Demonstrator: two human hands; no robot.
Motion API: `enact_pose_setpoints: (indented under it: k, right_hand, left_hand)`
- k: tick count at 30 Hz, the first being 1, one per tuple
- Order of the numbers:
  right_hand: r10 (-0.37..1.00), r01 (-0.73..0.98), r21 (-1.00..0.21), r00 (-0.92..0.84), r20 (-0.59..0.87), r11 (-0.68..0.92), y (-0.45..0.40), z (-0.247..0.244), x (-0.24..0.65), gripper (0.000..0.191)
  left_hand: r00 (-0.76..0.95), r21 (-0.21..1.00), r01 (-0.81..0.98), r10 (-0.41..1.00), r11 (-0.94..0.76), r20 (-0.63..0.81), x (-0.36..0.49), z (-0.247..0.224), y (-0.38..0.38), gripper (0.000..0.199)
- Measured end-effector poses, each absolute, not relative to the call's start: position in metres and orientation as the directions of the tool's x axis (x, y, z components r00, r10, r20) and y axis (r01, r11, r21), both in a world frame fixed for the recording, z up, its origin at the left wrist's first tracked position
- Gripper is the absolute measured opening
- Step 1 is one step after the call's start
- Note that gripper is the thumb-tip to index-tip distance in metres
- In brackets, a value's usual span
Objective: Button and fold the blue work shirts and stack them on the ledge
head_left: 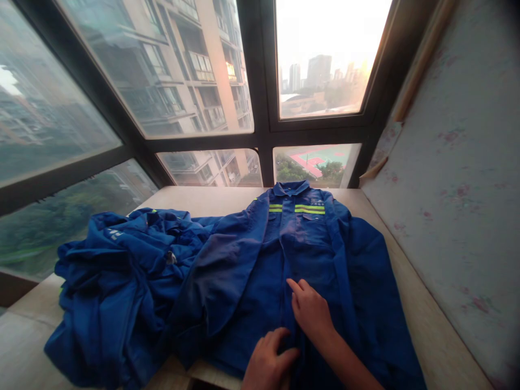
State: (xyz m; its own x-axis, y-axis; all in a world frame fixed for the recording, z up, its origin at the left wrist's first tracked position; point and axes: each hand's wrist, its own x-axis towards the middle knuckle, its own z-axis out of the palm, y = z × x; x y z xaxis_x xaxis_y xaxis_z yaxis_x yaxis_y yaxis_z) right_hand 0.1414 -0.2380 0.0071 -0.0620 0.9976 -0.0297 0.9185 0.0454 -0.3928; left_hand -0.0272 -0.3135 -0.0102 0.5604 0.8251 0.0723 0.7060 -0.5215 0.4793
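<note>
A blue work jacket (312,260) lies spread front side up, its collar toward the window, with yellow-green and silver bands across the chest. My right hand (311,309) rests on the jacket's front near the middle closing strip, index finger stretched out and touching the cloth. Lower down, close to the hem, my left hand (268,360) has its fingers curled and thumb bent in at the front edge; it appears to grip the cloth there. The fabric between its fingertips is partly hidden. One jacket sleeve (219,276) lies slanting to the left.
A crumpled heap of blue clothing (122,281) sits to the left, touching the jacket's sleeve. Both lie on a pale ledge (199,200). Dark-framed windows (264,108) rise behind and to the left. A flower-patterned wall (455,216) bounds the right side.
</note>
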Motion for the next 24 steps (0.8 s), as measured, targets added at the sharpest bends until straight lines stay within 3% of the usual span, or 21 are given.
enact_pose_setpoints:
  k: [4, 6, 11, 15, 20, 24]
  right_hand:
    - [0.992, 0.892, -0.446, -0.111, -0.063, 0.071, -0.255, -0.008, 0.156, 0.040]
    - [0.988, 0.863, -0.499, -0.132, -0.076, 0.077, -0.267, -0.012, 0.161, 0.040]
    - [0.966, 0.780, -0.622, -0.210, -0.154, 0.070, -0.294, -0.008, 0.171, 0.041]
    - [0.924, 0.754, -0.651, -0.308, -0.228, 0.090, -0.278, 0.013, 0.186, 0.027]
    - [0.995, 0.869, -0.494, -0.059, -0.078, 0.013, -0.171, 0.041, 0.194, 0.028]
    - [0.993, 0.946, -0.306, 0.119, 0.016, -0.108, -0.057, 0.048, 0.180, 0.040]
  left_hand:
    - [0.606, 0.629, 0.614, 0.795, -0.476, 0.010, -0.031, 0.008, -0.307, 0.043]
    - [0.590, 0.643, 0.622, 0.807, -0.447, -0.009, -0.029, 0.020, -0.296, 0.042]
    - [0.447, 0.441, 0.777, 0.887, -0.450, 0.117, -0.013, 0.027, -0.237, 0.043]
    - [0.485, 0.287, 0.817, 0.865, -0.500, 0.124, 0.009, 0.016, -0.187, 0.048]
    - [0.519, 0.201, 0.841, 0.854, -0.502, -0.040, 0.026, 0.009, -0.164, 0.055]
    - [0.556, 0.198, 0.818, 0.831, -0.540, -0.029, 0.023, 0.017, -0.161, 0.047]
